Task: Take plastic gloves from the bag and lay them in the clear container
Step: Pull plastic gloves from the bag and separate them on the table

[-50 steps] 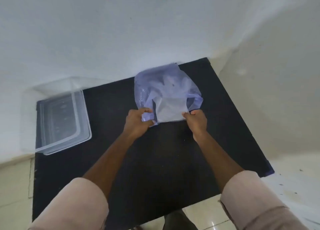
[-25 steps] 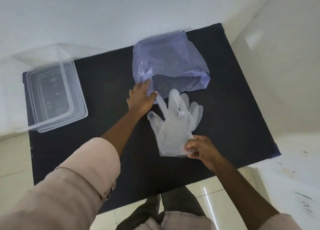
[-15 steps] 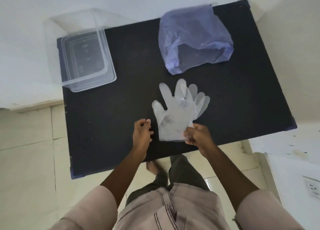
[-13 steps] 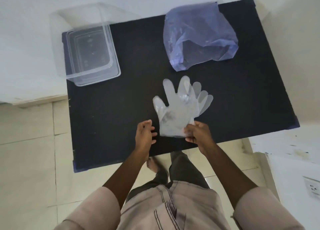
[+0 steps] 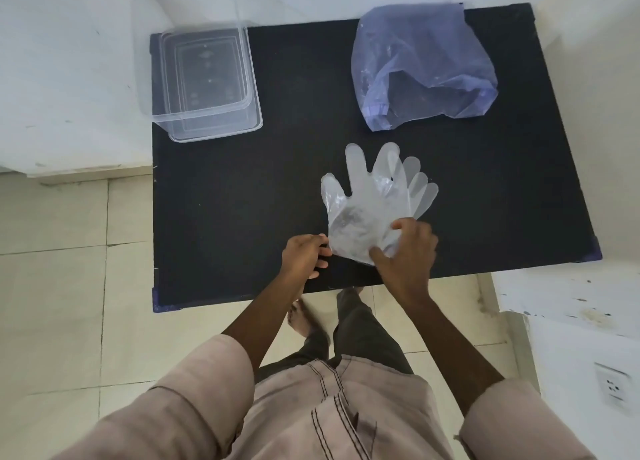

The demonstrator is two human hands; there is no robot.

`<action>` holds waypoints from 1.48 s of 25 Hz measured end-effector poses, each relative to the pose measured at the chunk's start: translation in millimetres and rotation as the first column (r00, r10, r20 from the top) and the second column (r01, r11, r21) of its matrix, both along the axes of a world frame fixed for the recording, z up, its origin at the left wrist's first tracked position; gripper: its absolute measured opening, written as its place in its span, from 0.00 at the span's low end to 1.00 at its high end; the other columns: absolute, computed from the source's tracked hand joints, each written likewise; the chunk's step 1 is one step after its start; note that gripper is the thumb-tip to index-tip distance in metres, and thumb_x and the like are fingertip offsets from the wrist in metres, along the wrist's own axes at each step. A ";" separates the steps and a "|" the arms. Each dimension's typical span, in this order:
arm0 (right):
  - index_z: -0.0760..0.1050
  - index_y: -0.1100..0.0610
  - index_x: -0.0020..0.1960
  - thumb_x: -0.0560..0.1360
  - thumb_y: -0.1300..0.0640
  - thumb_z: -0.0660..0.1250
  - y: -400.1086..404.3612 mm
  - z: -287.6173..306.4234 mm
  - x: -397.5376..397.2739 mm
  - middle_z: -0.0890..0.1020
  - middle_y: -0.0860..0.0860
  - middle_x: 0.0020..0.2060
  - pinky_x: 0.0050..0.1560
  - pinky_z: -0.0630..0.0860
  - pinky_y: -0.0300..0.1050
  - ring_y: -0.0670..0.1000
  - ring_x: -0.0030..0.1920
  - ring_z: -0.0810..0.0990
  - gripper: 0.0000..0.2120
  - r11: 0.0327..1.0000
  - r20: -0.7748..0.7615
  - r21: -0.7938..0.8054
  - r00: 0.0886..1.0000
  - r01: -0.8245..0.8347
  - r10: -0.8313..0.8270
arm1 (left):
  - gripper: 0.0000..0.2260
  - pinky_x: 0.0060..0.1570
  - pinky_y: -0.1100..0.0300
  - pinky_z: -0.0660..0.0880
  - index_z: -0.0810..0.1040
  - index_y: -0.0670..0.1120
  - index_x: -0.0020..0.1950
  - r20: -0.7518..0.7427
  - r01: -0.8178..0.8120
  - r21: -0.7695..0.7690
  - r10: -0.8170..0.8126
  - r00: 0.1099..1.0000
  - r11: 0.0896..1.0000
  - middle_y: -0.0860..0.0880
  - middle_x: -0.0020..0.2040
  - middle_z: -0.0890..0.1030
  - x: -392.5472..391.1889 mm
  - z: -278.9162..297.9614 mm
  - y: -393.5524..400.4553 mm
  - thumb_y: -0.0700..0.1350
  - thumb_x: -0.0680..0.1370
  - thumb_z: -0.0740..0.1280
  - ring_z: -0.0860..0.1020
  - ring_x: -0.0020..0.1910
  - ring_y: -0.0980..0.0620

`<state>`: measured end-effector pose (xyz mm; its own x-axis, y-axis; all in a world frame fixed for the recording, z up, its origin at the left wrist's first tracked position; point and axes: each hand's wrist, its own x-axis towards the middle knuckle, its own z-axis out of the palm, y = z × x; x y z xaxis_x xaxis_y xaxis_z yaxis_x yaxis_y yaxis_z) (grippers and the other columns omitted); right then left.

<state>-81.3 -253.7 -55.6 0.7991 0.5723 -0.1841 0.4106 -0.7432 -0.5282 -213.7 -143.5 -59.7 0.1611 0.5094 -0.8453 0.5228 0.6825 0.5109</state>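
A stack of thin clear plastic gloves (image 5: 374,196) lies flat on the black table (image 5: 242,199), fingers pointing away from me. My right hand (image 5: 408,248) rests on the cuff end and pinches the plastic between thumb and fingers. My left hand (image 5: 304,257) is curled at the cuff's left edge, fingertips touching the plastic. The bluish plastic bag (image 5: 419,64) lies slack at the table's far right, mouth toward me. The clear container (image 5: 204,81) stands at the far left corner with nothing in it.
White walls border the table at the back and left. A white ledge (image 5: 568,296) with a wall socket (image 5: 611,385) stands to the right. Tiled floor and my own legs show below the table's near edge.
The gloves came out of the bag and were drawn toward the near edge. My left hand left the bag and moved to the cuff; my right hand shifted its grip on the cuff.
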 end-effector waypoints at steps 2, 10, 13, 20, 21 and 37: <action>0.74 0.53 0.53 0.66 0.49 0.76 5.3 -1.7 -7.1 0.77 0.53 0.54 0.56 0.75 0.51 0.54 0.56 0.74 0.19 0.972 -0.107 -0.013 0.967 -0.233 0.231 | 0.11 0.43 0.56 0.74 0.83 0.48 0.52 0.015 -0.005 0.021 0.005 1.000 1.000 0.47 0.46 0.85 2.1 2.0 -2.9 0.51 0.79 0.62 0.79 0.38 0.51; 0.78 0.54 0.55 0.71 0.43 0.71 28.0 -20.1 -20.7 0.79 0.53 0.52 0.53 0.76 0.51 0.53 0.52 0.76 0.19 0.941 -0.123 -0.078 0.940 -0.329 0.318 | 0.16 0.46 0.55 0.71 0.84 0.47 0.52 0.123 -0.043 0.055 0.036 0.992 0.998 0.50 0.43 0.83 6.0 7.6 -3.8 0.52 0.82 0.59 0.76 0.42 0.52; 0.82 0.54 0.51 0.73 0.50 0.69 29.8 -22.4 -16.2 0.81 0.55 0.49 0.51 0.78 0.54 0.55 0.50 0.78 0.10 0.949 -0.079 -0.086 0.952 -0.303 0.297 | 0.17 0.46 0.56 0.72 0.84 0.46 0.52 0.141 -0.075 0.035 0.070 0.988 0.997 0.50 0.44 0.83 6.4 7.2 -4.3 0.52 0.82 0.58 0.76 0.43 0.52; 0.76 0.57 0.45 0.77 0.55 0.66 29.3 -22.5 -7.2 0.80 0.53 0.43 0.50 0.74 0.40 0.47 0.42 0.76 0.06 0.975 -0.225 0.057 0.949 -0.214 0.221 | 0.09 0.53 0.59 0.74 0.78 0.45 0.58 -0.159 0.344 0.710 -0.335 0.929 0.615 0.47 0.55 0.79 -14.1 -6.2 -30.4 0.45 0.82 0.60 0.76 0.53 0.51; 0.74 0.56 0.44 0.78 0.55 0.65 30.4 -20.9 -5.3 0.79 0.52 0.41 0.49 0.73 0.39 0.47 0.41 0.76 0.06 0.975 -0.258 0.072 0.940 -0.211 0.222 | 0.10 0.53 0.57 0.74 0.77 0.45 0.59 -0.215 0.425 0.728 -0.410 0.886 0.538 0.46 0.56 0.78 -16.8 -8.7 -34.9 0.44 0.81 0.61 0.75 0.54 0.50; 0.74 0.55 0.62 0.67 0.36 0.71 17.2 -21.9 3.5 0.81 0.53 0.56 0.60 0.75 0.51 0.52 0.55 0.78 0.31 0.885 -0.162 -0.077 0.882 -0.459 0.443 | 0.14 0.33 0.60 0.67 0.86 0.49 0.50 0.239 -0.143 -0.058 0.153 0.959 0.988 0.52 0.33 0.74 10.3 6.6 -23.1 0.47 0.81 0.59 0.67 0.29 0.56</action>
